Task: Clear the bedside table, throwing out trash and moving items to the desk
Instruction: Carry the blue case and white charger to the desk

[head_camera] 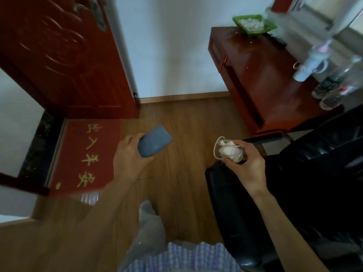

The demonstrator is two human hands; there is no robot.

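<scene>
Left hand [129, 154] fingers wrap a blue oblong case [154, 141]; right hand [246, 161] fingers pinch a coiled white cable [228, 151] — nearer the glossy red-brown wooden desk [261, 79], ahead-right.

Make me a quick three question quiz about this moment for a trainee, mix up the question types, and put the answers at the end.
1. True or false: the left hand holds a blue case.
2. What is in the right hand's grip?
A. a water bottle
B. a coiled white cable
C. a green dish
3. Fill in: the green dish sits on the far end of the red-brown ____.

Key
1. True; fingers curl round it.
2. B
3. desk; clear bottles stand at its near end, beside the black chair.
</scene>
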